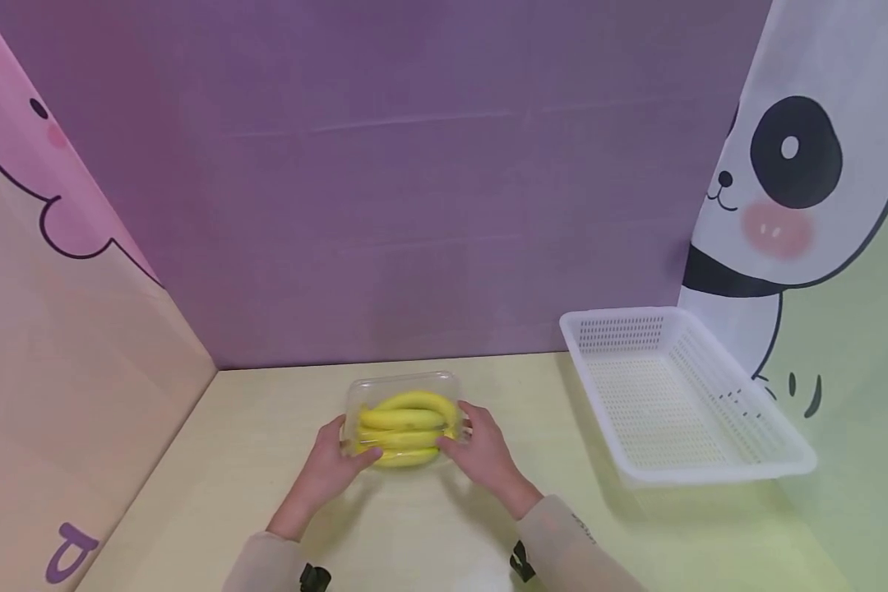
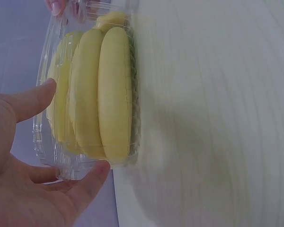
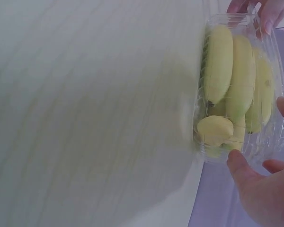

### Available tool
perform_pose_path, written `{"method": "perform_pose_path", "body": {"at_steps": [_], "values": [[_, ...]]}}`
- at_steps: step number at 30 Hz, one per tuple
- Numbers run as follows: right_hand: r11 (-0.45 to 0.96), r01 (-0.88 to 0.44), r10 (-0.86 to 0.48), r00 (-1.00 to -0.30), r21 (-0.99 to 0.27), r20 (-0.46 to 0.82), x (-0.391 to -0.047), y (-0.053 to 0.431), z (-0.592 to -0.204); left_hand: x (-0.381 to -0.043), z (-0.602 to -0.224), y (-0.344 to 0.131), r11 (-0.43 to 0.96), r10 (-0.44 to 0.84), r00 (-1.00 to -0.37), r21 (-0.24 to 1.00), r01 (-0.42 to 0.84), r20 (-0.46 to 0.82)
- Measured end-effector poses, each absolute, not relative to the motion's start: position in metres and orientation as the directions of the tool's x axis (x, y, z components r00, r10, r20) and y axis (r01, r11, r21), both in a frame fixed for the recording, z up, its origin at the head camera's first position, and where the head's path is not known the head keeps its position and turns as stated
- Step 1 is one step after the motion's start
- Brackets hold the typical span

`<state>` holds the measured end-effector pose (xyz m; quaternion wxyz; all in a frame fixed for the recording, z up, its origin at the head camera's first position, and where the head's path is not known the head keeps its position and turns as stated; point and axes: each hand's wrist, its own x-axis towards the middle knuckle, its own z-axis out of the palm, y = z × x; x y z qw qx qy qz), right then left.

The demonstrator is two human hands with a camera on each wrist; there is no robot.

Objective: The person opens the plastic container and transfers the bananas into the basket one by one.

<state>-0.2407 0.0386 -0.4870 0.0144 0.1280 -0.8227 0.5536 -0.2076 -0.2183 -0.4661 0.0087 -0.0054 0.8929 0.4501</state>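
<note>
Both hands are on one item: a clear plastic box [image 1: 365, 394] of yellow bananas [image 1: 403, 419], at the middle of the pale wood-grain table [image 1: 414, 547], near the purple backdrop [image 1: 444, 205]. Left hand [image 1: 333, 467] grips the left end, thumb on the near upper side, fingers bent round the end; left wrist view confirms contact. Right hand [image 1: 488, 454] mirrors it at the right end, thumb on top, other fingers at the end wall. Can't tell if the box base touches the table or sits just above it. Head view shows at least four bananas, side by side, seen through the plastic. Readable text: little. Left wall panel [image 1: 59, 370] carries a purple letter [image 1: 70, 552], slanted, low down; looks like a "d" or "p", can't tell which. Right sleeve [image 1: 573, 538] has small dark print [image 1: 585, 529], too small to read. Left sleeve [image 1: 262, 566] is the same light beige; a black wrist device [image 1: 314, 577] shows beside it. White perforated basket [image 1: 718, 474] is off to the right, well apart from the box, beside the panda drawing [image 1: 795, 156]. Pink cartoon figure [image 1: 74, 222] upper left.
</note>
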Motion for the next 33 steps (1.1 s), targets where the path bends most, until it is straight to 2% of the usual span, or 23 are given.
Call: {"method": "perform_pose_path", "body": {"at_steps": [33], "values": [[0.392, -0.223, -0.123, -0.974, -0.892, 0.189, -0.234, 0.068, -0.487, -0.208, -0.470, -0.191, 0.559, 0.011, -1.000, 0.829, 0.011, 0.005]]}}
